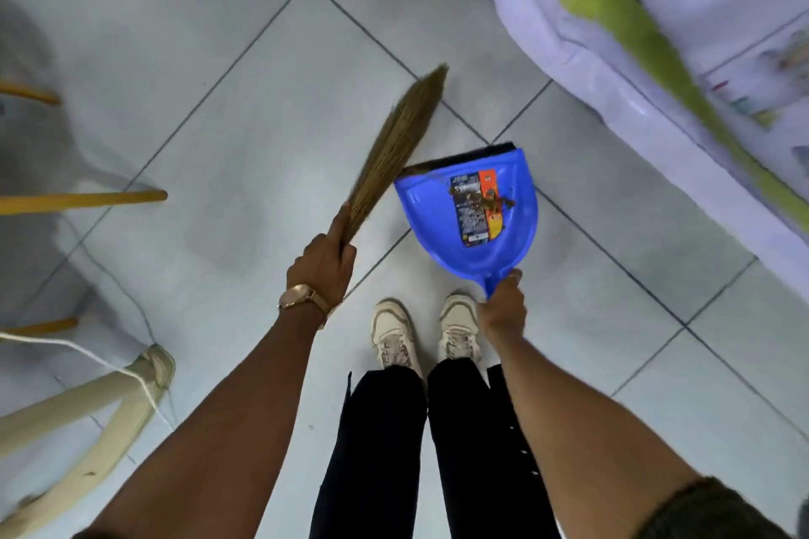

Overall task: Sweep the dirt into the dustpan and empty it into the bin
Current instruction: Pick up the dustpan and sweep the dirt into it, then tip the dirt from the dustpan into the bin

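Note:
A blue plastic dustpan (442, 214) with a printed label and a black front lip is in the middle of the view, above the pale tiled floor. Brown dirt (490, 199) lies in its tray. My right hand (503, 306) is shut around the dustpan's handle. A short straw hand broom (396, 144) points up and away, its bristles just left of the dustpan's lip. My left hand (326, 265), with a wristwatch, grips the broom's lower end. No bin is in view.
A bed or mattress edge (613, 70) with white and green covers runs along the upper right. Cream chair legs (83, 411) and yellow wooden legs (87, 199) stand at the left, with a white cord (100, 359). My shoes (394, 333) are below the dustpan.

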The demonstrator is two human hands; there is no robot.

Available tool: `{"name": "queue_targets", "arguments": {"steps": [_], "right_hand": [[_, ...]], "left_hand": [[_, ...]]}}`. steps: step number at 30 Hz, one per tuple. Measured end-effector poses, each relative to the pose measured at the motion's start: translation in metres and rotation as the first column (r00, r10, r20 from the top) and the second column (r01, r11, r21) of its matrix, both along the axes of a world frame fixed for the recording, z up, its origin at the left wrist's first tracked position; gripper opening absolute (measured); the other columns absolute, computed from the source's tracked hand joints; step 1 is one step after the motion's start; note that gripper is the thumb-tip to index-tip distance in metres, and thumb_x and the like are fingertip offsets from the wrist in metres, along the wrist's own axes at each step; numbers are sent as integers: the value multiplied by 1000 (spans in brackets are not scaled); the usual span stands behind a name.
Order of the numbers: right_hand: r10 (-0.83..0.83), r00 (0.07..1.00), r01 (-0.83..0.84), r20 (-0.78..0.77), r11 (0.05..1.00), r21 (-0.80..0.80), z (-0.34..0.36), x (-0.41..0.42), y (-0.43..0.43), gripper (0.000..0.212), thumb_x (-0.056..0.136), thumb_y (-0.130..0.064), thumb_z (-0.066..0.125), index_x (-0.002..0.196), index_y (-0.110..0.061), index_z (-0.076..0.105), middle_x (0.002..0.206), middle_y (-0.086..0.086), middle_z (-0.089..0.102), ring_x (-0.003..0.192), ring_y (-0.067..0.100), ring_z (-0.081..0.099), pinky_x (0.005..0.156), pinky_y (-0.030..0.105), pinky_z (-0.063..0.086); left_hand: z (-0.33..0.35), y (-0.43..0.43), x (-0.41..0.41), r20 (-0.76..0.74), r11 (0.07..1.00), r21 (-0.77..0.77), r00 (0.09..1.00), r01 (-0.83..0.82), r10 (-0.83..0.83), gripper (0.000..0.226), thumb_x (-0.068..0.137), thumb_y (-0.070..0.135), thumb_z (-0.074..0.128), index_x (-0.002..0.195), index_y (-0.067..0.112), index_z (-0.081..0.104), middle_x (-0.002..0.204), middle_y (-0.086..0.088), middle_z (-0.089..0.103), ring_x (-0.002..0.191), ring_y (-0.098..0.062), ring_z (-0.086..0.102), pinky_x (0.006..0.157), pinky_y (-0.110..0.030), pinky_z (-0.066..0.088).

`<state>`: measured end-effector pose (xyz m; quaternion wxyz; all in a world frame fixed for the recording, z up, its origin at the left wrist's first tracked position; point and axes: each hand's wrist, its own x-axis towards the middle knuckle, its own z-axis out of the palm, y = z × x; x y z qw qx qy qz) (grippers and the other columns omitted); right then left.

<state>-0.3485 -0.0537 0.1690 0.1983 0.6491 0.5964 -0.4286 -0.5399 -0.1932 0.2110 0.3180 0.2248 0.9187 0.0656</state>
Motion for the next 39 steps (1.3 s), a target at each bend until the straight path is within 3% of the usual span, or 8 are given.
{"name": "queue_targets", "arguments": {"steps": [5, 8, 12, 16, 21, 26, 34, 39], "right_hand": [[-148, 988, 146, -30, 987, -60, 142, 41, -23, 64, 83, -36, 67, 128, -4, 35, 125, 19, 59, 115, 40, 58, 93, 43, 47], [-235, 970, 233, -56, 972, -41, 220, 62, -29, 68, 81, -42, 56, 132, -2, 35, 126, 19, 59, 116, 39, 58, 94, 41, 47], [-300, 949, 302, -96, 953, 0, 305, 104, -29, 61, 87, -21, 54, 139, -1, 30, 129, 20, 55, 120, 39, 55, 94, 38, 45], [-387, 920, 390, -65, 919, 59, 347, 169, -18, 38, 85, -2, 49, 122, -6, 39, 123, 19, 58, 114, 39, 58, 90, 36, 47], [-506, 861, 507, -43, 854, 116, 368, 288, -5, 54, 89, -1, 49, 139, 3, 30, 135, 21, 50, 125, 38, 51, 99, 39, 43], [-719, 694, 715, -40, 682, 153, 380, 431, 7, 42, 89, -2, 52, 129, 5, 43, 135, 24, 48, 125, 38, 51, 101, 40, 42], [-801, 597, 787, 53, 597, 159, 377, 663, 24, 40, 96, -13, 47, 132, 1, 44, 139, 21, 48, 130, 33, 47, 105, 37, 40], [-837, 543, 827, 65, 546, 135, 357, 759, 45, 41, 97, -16, 46, 134, 0, 42, 143, 22, 46, 133, 34, 44, 108, 37, 38]], "left_hand": [[110, 49, 22, -8, 991, -46, 992, 129, -129, 63, 98, 28, 37, 153, 36, 7, 110, -20, 56, 93, -40, 61, 77, -45, 48], [172, 64, 40, -33, 980, -56, 980, 192, -194, 63, 98, 30, 37, 153, 35, 6, 114, -19, 56, 97, -39, 62, 80, -44, 49], [245, 79, 78, -58, 940, -95, 940, 329, -335, 62, 99, 32, 34, 152, 37, 2, 118, -13, 55, 101, -34, 63, 84, -41, 48], [291, 93, 123, -126, 838, -150, 830, 525, -543, 63, 99, 30, 33, 153, 33, 0, 116, -10, 55, 97, -31, 64, 81, -39, 50], [324, 126, 211, -139, 621, -186, 605, 762, -784, 62, 100, 29, 31, 152, 35, -2, 122, -10, 54, 103, -30, 63, 85, -39, 49], [338, 172, 355, -113, 396, -223, 380, 891, -918, 62, 99, 25, 31, 152, 37, 1, 129, -9, 50, 113, -30, 59, 92, -40, 46], [336, 230, 606, -59, 151, -253, 140, 956, -988, 64, 98, 20, 28, 153, 34, -1, 130, -12, 51, 116, -31, 57, 95, -41, 44], [325, 250, 702, -66, 80, -277, 64, 958, -996, 63, 98, 19, 29, 153, 31, 2, 127, -13, 53, 112, -31, 59, 93, -40, 46]]}}
